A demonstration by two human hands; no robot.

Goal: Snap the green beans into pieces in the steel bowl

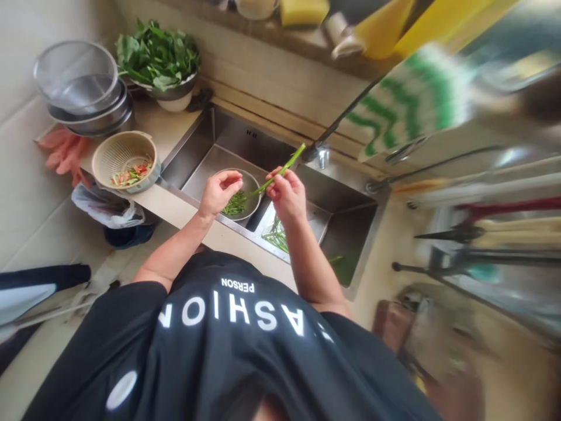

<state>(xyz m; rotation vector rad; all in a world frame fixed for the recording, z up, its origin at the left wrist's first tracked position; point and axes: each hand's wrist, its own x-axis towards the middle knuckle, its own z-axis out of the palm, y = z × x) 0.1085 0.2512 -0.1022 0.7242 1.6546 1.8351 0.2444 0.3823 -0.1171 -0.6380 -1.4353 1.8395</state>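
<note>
My right hand [288, 192] pinches a long green vegetable stalk [296, 155], which slants up to the right above the sink divider. Just to its left, my left hand [221, 193] has thumb and fingers pressed together; whatever sits between them, if anything, is too small to make out. Under the hands, a round bowl [250, 211] stands in the left basin and contains short green pieces [235, 202]. More green stalks [276, 235] lie in the right basin, partly hidden by my right forearm.
The double steel sink [193, 153] has a faucet [323, 156] at its back. On the left counter are a colander [103, 159] with red and green scraps, stacked bowls [94, 124], leafy greens [158, 55] and pink gloves [65, 153]. A green-striped cloth [407, 99] hangs right.
</note>
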